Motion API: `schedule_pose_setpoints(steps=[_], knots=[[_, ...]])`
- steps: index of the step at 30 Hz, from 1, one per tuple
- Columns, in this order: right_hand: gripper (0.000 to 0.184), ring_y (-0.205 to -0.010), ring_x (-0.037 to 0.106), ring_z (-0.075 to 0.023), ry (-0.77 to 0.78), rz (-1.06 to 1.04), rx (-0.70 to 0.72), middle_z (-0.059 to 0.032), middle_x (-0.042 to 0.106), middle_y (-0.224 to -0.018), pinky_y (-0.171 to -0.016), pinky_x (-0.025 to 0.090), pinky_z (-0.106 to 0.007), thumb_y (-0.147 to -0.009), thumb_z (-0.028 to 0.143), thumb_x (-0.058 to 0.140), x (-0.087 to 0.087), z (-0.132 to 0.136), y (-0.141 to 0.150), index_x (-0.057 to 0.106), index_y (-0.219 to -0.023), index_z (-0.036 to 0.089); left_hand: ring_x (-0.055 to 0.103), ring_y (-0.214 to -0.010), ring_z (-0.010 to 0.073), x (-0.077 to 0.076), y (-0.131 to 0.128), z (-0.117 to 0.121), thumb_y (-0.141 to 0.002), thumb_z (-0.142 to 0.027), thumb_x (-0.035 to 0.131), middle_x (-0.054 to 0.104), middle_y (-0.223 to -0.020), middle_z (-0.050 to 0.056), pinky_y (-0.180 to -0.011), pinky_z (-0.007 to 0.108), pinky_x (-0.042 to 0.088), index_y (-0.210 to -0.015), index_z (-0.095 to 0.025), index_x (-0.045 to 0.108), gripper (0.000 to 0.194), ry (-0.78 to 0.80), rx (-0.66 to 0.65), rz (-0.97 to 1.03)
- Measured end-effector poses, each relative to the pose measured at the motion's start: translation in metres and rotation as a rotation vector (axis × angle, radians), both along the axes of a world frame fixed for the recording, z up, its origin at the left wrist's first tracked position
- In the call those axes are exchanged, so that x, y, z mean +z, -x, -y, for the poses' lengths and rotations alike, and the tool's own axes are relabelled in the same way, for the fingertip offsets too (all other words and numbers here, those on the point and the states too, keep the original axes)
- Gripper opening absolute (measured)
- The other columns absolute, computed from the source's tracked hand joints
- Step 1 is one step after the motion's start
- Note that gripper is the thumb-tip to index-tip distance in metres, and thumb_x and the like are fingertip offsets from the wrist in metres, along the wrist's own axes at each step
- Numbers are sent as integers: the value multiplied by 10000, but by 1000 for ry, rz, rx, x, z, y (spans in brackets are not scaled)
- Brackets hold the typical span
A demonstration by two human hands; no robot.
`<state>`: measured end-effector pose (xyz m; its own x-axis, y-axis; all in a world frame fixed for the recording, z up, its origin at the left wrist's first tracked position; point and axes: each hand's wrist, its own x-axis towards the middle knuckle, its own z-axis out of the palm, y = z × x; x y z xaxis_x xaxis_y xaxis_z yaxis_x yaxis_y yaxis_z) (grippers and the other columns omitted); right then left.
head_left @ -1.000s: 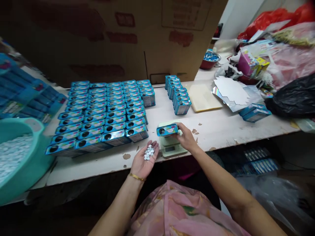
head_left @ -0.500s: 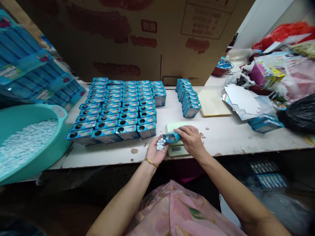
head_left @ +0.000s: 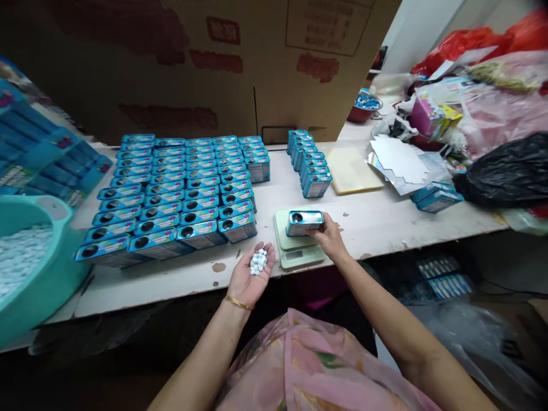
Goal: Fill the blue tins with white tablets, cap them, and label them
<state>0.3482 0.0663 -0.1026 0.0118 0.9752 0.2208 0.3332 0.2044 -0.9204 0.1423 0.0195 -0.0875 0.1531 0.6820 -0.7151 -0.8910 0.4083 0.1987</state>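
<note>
Palm up, my left hand (head_left: 245, 281) cups a small heap of pale blue-white candies (head_left: 258, 262) in front of the table edge, just left of the scale. My right hand (head_left: 331, 238) grips a blue tin (head_left: 302, 227) by its right end. The tin stands upright at the pale green kitchen scale (head_left: 295, 256), its dark round opening facing up; whether it rests on the pan I cannot tell. Rows of similar open blue tins (head_left: 199, 231) stand to the left, and a shorter double row of tins (head_left: 315, 185) stands behind the scale.
A turquoise tub (head_left: 64, 251) of candies stands at the left, with blue packs (head_left: 38, 142) behind it. A large cardboard box (head_left: 171, 85) closes off the back. To the right lie a cream pad (head_left: 353, 171), white card sheets (head_left: 400, 160), two blue boxes (head_left: 436, 197) and bags (head_left: 509, 165).
My right hand has turned the tin from tipped over my left palm to upright and set it over the scale. My left hand has drawn away to the left with the candies. The view has shifted right.
</note>
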Motion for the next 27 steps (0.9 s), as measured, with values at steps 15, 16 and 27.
schedule_pose_setpoints(steps=[15, 16, 27], knots=[[239, -827, 452, -197, -186, 1035, 588, -121, 521, -966, -662, 419, -316, -795, 140, 436, 21, 117, 65, 498, -1017, 79, 620, -657, 105, -21, -18, 66, -821, -130, 393, 657, -734, 67, -610, 196, 507, -876, -76, 598, 219, 148, -268, 118], [211, -805, 447, -192, -181, 1052, 613, -111, 521, -927, -655, 415, -310, -791, 134, 436, 19, 118, 64, 507, -982, 80, 618, -649, 103, -21, -19, 67, -819, -127, 398, 656, -737, 64, -603, 192, 502, -887, -76, 596, 215, 172, -288, 116], [108, -775, 448, -170, -192, 966, 639, -74, 530, -818, -643, 415, -287, -808, 140, 422, 4, 124, 61, 526, -827, 120, 565, -498, 64, -25, -17, 69, -824, -136, 386, 628, -645, 25, -453, 152, 460, -915, -93, 593, 230, 231, -341, 170]])
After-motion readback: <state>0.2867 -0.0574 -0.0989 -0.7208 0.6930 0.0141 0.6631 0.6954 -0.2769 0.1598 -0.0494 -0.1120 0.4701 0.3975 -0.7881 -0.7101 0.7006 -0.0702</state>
